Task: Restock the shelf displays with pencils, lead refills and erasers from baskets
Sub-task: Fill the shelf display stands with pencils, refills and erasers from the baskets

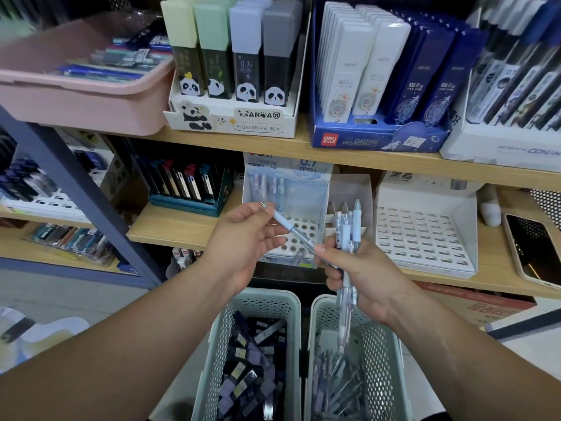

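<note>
Over two pale green perforated plastic baskets (261, 296), the right hand (361, 275) grips a bundle of pale blue mechanical pencils (346, 235) while the left hand (243, 238) pinches a single pale blue mechanical pencil (288, 226) just before the white holed plastic display stand (306, 221) on the wooden shelf (182, 226).

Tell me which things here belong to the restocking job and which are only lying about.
Job in hand:
- left hand pinching one pencil
- right hand gripping a pencil bundle
- holed pencil display
- refill basket and pencil basket

Lying about:
- phone on the shelf
- pink bin
- cardboard box
</note>
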Demonstrator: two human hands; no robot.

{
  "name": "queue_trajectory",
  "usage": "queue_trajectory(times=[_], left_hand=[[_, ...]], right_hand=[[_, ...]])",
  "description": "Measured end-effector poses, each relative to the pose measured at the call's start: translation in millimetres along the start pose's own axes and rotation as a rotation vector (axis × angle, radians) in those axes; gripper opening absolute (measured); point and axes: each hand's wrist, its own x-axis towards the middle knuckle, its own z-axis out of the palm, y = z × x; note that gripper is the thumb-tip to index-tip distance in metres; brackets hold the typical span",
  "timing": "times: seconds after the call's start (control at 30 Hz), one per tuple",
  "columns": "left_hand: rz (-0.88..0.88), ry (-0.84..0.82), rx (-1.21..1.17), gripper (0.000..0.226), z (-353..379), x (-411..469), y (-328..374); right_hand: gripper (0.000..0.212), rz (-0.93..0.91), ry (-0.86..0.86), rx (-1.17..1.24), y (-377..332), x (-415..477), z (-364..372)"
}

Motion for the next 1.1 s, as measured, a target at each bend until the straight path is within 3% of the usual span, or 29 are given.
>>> queue_trajectory(times=[0.23,0.37,0.47,0.6,0.73,1.0,1.1], left_hand=[[0.017,0.043,-0.069,0.013,-3.8,6.3,1.0],[0.036,0.008,0.038,0.011,-5.6,3.1,3.9],[-0.016,-0.109,0.213,0.009,-6.9,0.3,7.9],[-0.118,-0.330,0.655,0.011,-3.7,-6.7,1.8],[-0.135,-0.404,0.599,0.016,6.1,-13.7,-13.4],[0.109,-0.345,0.850,0.006,4.6,-6.2,-25.1],[0.237,-0.209,0.838,0.008,4.6,-2.3,-12.6]], right_hand=[[0.012,0.019,0.070,0.017,-3.4,0.2,-5.0],[0.016,0.027,0.169,0.044,-3.5,2.7,-10.5],[0.017,-0.025,0.249,0.087,-6.6,5.1,-17.5],[0.019,-0.081,0.241,0.030,-7.5,4.7,-18.5],[0.025,-0.099,0.148,-0.077,-3.4,1.1,-9.9],[0.022,-0.123,0.142,-0.161,2.1,0.5,-4.7],[0.019,-0.135,0.203,-0.130,0.6,2.0,-10.6]])
